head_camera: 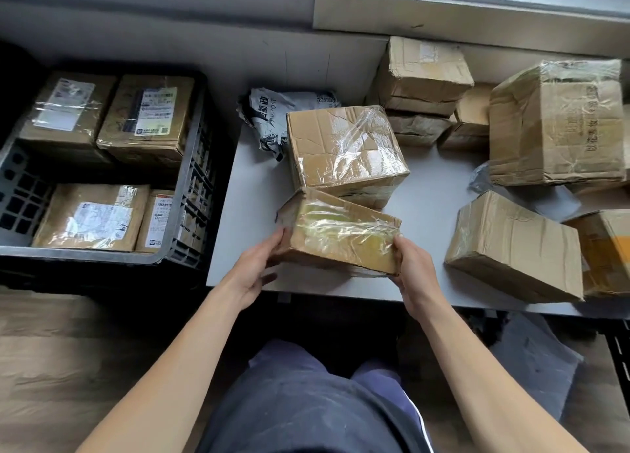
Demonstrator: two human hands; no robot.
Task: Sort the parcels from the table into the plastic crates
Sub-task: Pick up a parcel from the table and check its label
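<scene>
Left hand (254, 268), right hand (414, 275) grip taped brown cardboard parcel (341, 234) at grey table (426, 186) near edge; black plastic crate (194, 166) left of table, 4 labels illegible.

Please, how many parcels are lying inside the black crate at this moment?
4. In the black crate: far-left parcel, far-right parcel, wide near-left parcel, and narrow near-right parcel against the right wall. More may be hidden beneath them.
</scene>
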